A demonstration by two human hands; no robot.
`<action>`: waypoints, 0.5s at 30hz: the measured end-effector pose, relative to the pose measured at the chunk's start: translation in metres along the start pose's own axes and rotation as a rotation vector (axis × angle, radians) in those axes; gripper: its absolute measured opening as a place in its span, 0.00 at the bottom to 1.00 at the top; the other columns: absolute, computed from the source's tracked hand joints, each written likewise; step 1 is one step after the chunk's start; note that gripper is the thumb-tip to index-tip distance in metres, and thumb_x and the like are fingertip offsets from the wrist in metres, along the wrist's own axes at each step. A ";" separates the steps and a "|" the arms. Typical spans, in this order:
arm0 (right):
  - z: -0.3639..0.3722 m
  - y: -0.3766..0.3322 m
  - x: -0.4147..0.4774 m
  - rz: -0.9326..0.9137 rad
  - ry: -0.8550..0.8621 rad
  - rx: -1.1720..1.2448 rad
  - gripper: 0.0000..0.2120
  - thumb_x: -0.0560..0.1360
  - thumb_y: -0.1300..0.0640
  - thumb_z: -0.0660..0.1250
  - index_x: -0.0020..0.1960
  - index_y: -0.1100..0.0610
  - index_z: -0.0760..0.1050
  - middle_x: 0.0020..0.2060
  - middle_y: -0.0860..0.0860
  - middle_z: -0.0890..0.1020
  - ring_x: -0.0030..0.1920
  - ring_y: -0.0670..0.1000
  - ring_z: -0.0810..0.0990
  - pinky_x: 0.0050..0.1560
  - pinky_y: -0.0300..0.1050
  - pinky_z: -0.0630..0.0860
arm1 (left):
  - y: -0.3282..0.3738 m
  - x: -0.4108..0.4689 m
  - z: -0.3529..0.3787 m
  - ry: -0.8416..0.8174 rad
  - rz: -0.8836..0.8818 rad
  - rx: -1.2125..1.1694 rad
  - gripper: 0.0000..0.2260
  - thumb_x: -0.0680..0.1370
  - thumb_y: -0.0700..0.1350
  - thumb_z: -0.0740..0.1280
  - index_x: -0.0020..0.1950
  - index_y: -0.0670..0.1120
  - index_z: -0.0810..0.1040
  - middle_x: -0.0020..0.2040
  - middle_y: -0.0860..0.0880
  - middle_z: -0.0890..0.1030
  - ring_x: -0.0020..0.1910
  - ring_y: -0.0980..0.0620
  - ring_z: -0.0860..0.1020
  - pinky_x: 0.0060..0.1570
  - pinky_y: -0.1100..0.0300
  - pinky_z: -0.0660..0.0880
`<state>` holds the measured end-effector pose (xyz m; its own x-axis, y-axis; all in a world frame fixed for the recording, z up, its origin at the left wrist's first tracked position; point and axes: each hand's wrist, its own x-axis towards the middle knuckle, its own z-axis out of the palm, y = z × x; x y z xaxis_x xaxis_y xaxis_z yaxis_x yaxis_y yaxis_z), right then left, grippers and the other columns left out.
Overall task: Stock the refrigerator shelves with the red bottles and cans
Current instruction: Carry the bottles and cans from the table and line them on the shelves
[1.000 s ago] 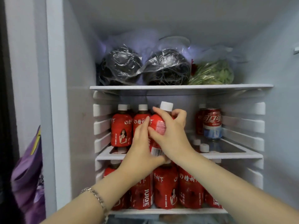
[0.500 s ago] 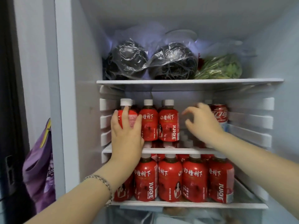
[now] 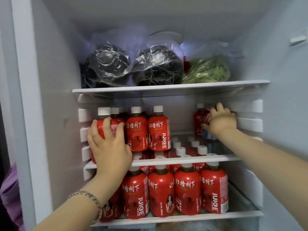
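left hand (image 3: pixel 108 147) was wrapped round the front-left bottle (image 3: pixel 100 126) on the middle shelf (image 3: pixel 183 160), fingers curled across the label and the palm low over the shelf's front edge at its left corner. the bottle stood upright, touching the next bottle (image 3: pixel 135 130) in the front row. right hand (image 3: pixel 220 120) was far in at the shelf's rear right corner, clasping a red can (image 3: pixel 203 120) with fingers hooked over its top and far side. a white-capped bottle (image 3: pixel 200 105) stood just behind the can and something blue (image 3: pixel 208 137) lay under it — could not tell what. the lower shelf (image 3: pixel 183 217) was packed with bottles across its front. judged the step to be squaring up this shelf: seating the left bottle in line and shifting the can to make room. to do it well, the bottle probably wanted a slide along the glass rather than a lift, base flat, pushed snug to its neighbour and turned label-out before the grip came off. the can looked the riskier piece — perched, close under the top shelf (image 3: pixel 166 88), with a bottle behind that a careless pull could topple. better moved level and slow, one hand working at a time.
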<state>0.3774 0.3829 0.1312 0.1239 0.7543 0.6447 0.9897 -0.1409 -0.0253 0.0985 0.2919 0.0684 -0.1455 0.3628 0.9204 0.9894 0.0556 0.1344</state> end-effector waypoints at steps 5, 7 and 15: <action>0.004 -0.003 0.001 0.128 0.025 0.366 0.30 0.72 0.50 0.70 0.68 0.57 0.61 0.65 0.63 0.60 0.62 0.63 0.67 0.55 0.53 0.72 | 0.001 0.002 0.001 0.004 0.017 -0.007 0.27 0.60 0.35 0.74 0.59 0.40 0.76 0.65 0.34 0.68 0.66 0.31 0.58 0.63 0.31 0.58; 0.007 -0.007 -0.005 0.083 0.053 0.411 0.28 0.74 0.52 0.69 0.67 0.59 0.61 0.63 0.64 0.65 0.59 0.66 0.71 0.51 0.54 0.73 | 0.002 0.002 0.001 -0.002 0.021 -0.023 0.26 0.61 0.35 0.74 0.59 0.40 0.77 0.66 0.34 0.67 0.67 0.32 0.57 0.64 0.32 0.57; -0.022 -0.036 -0.064 -0.063 0.479 0.987 0.29 0.64 0.52 0.77 0.61 0.56 0.69 0.55 0.52 0.75 0.57 0.56 0.74 0.56 0.52 0.73 | -0.013 -0.009 0.000 0.005 0.084 -0.091 0.26 0.66 0.36 0.71 0.64 0.44 0.72 0.69 0.40 0.65 0.70 0.36 0.55 0.65 0.35 0.57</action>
<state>0.3326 0.3255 0.1077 0.2416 0.3853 0.8906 0.6419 0.6249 -0.4445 0.0867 0.2882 0.0586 -0.0620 0.3575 0.9318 0.9942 -0.0600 0.0892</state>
